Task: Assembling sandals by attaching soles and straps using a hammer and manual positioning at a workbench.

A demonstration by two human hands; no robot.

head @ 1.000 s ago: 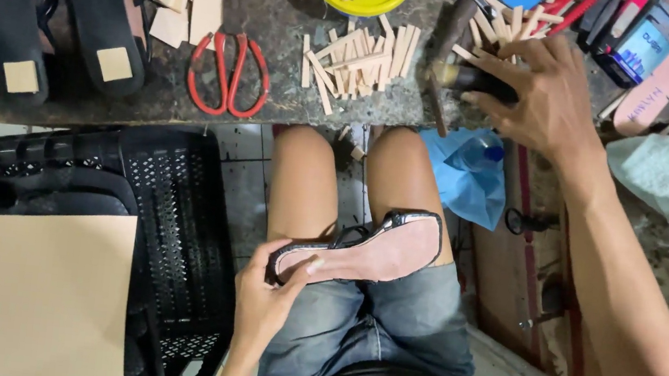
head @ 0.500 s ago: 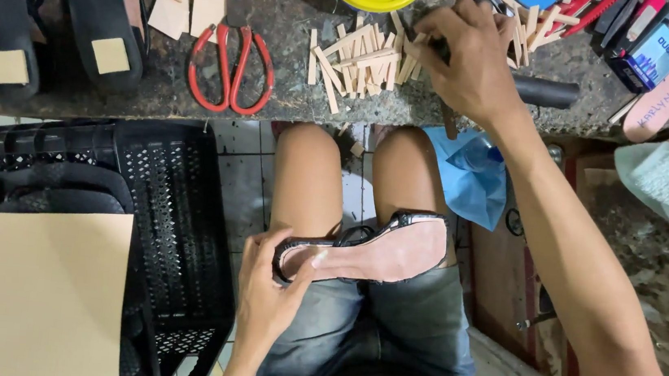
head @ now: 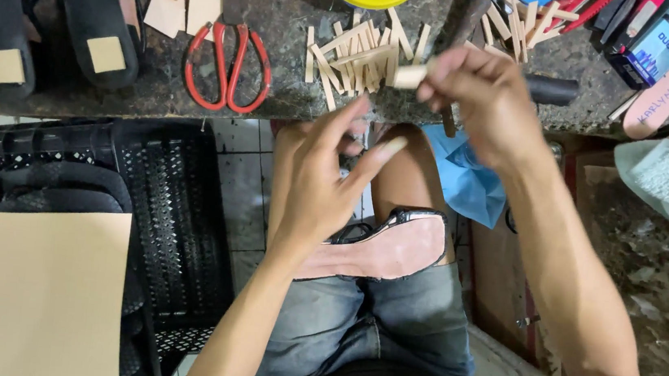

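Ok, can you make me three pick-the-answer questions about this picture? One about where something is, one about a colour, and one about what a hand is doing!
1. Where is the shoe?
A. on the person's lap
B. in the black crate
C. on the bench

2. What colour are the scissors' handles?
A. blue
B. red
C. yellow

3. What is the right hand doing?
A. resting flat on the bench
B. holding the scissors
C. pinching a small wooden strip

Answers:
1 A, the shoe lies sole-up across the thighs.
2 B, the scissors on the bench have red loops.
3 C, the strip sits between the fingers, with the left hand open just below it.
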